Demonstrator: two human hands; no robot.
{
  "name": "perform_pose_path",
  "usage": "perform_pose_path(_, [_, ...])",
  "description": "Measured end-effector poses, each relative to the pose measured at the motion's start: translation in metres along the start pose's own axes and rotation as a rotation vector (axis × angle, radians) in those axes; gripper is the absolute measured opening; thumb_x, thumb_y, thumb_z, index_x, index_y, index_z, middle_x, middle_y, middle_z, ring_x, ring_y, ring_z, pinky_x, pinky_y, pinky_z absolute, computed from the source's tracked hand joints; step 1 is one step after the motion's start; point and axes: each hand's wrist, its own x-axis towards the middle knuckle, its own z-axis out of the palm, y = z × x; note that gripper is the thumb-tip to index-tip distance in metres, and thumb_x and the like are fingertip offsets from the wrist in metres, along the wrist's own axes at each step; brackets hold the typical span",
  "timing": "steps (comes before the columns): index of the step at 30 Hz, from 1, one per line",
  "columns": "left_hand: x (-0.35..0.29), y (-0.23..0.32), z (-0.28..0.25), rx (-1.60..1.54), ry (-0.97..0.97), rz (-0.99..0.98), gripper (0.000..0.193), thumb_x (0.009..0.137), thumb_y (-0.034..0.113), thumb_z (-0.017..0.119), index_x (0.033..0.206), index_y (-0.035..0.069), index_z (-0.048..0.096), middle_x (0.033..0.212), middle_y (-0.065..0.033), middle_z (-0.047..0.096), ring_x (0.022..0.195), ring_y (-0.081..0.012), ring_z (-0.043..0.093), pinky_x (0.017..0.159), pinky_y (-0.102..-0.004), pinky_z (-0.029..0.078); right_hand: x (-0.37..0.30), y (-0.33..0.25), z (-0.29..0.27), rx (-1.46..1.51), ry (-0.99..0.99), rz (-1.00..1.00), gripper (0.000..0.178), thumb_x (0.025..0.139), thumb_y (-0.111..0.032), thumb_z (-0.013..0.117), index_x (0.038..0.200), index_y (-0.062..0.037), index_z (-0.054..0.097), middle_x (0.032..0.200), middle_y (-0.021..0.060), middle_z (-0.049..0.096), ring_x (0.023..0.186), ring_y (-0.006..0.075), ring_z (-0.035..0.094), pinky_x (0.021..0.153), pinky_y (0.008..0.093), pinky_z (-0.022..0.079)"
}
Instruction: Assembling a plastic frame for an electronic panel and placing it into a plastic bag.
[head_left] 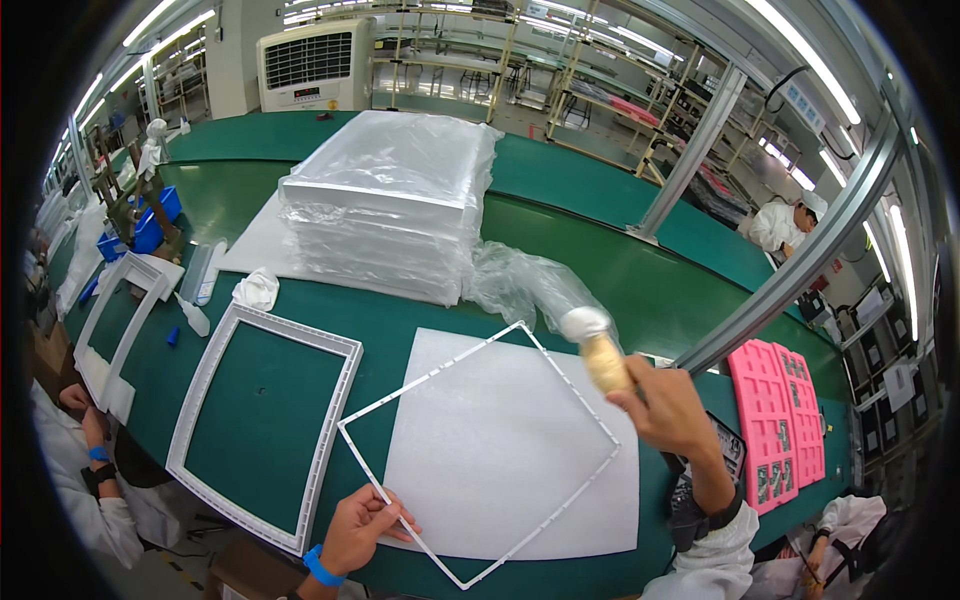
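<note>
A thin white rectangular frame (483,361) lies turned cornerwise, mostly over a white foam sheet (500,450). My left hand (362,528), with a blue band at the wrist, pinches its lower left side between thumb and fingers. Above the frame's right side, my right hand (672,405) grips a brush-like tool (603,362) with a pale wooden handle and a rounded white head; motion blurs it slightly. The head points up and away, apart from the frame. Left of the thin frame, a wider white frame (192,405) rests on the green table (265,390).
A tall stack of plastic-wrapped white panels (385,210) stands at the back, loose film trailing right. Pink trays (765,420) with small parts lie right, near a metal post (695,150). A white cloth (257,288), squeeze bottle (193,315) and co-worker's hand (75,398) are left.
</note>
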Motion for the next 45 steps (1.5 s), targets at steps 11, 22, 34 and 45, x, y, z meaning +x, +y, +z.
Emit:
perform_pose_path(11, [-0.01, 0.002, 0.006, -0.069, -0.033, 0.004, 0.013, 0.103, 0.007, 0.051, 0.106, -0.005, 0.054, 0.095, -0.0188, 0.067, 0.091, -0.0307, 0.073, 0.078, -0.0371, 0.063, 0.09, 0.12, 0.093, -0.46, -0.073, 0.005, 0.031, 0.093, -0.036, 0.064, 0.099, -0.0054, 0.058, 0.08, 0.0157, 0.069, 0.077, 0.0397, 0.067, 0.066, 0.0539, 0.048])
perform_pose_path(22, [-0.026, 0.006, -0.005, -0.142, -0.101, 0.101, 0.014, 0.104, 0.012, 0.052, 0.108, -0.002, 0.054, 0.099, -0.0158, 0.068, 0.095, -0.0281, 0.072, 0.082, -0.0378, 0.062, 0.052, 0.109, 0.08, -0.151, 0.06, 0.138, 0.022, 0.095, -0.019, 0.058, 0.112, -0.0051, 0.059, 0.114, 0.0148, 0.062, 0.102, 0.0372, 0.063, 0.084, 0.0484, 0.051])
perform_pose_path(34, [-0.042, 0.016, -0.017, -0.279, 0.011, 0.325, 0.015, 0.104, 0.014, 0.054, 0.105, -0.001, 0.056, 0.095, -0.0146, 0.068, 0.094, -0.0302, 0.073, 0.077, -0.0374, 0.064, -0.04, 0.061, 0.155, -0.158, 0.143, 0.027, 0.052, 0.098, -0.032, 0.057, 0.141, -0.0037, 0.052, 0.144, 0.0203, 0.05, 0.137, 0.0359, 0.043, 0.113, 0.0466, 0.028])
perform_pose_path(45, [-0.059, 0.024, -0.039, -0.283, 0.009, 0.456, 0.015, 0.105, 0.016, 0.051, 0.106, 0.002, 0.055, 0.096, -0.0126, 0.068, 0.093, -0.0259, 0.073, 0.075, -0.0342, 0.062, -0.01, -0.021, 0.033, 1.678, 0.176, 0.268, 0.063, 0.106, -0.053, 0.034, 0.134, 0.0012, 0.05, 0.111, 0.0137, 0.064, 0.091, 0.0213, 0.064, 0.078, 0.032, 0.053])
